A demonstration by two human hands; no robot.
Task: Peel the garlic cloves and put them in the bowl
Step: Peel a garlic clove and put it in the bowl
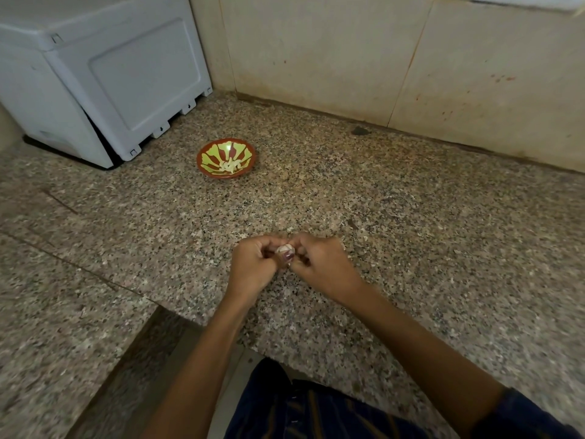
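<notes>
A small garlic clove [284, 249], pale with a purplish skin, is pinched between both hands above the granite counter. My left hand [253, 267] grips it from the left with curled fingers, and my right hand [319, 264] pinches it from the right, fingertips meeting over it. Farther back on the counter sits a red bowl [207, 160] with a yellow-green ray pattern; several peeled white cloves [230, 166] lie in it. The bowl is well clear of both hands.
A white appliance [104, 77] stands at the back left of the speckled counter [411, 217]. Beige wall tiles [348, 58] close off the back. The counter's front edge steps inward at the lower left, near my dark clothing [300, 407]. Small skin scraps lie near the hands.
</notes>
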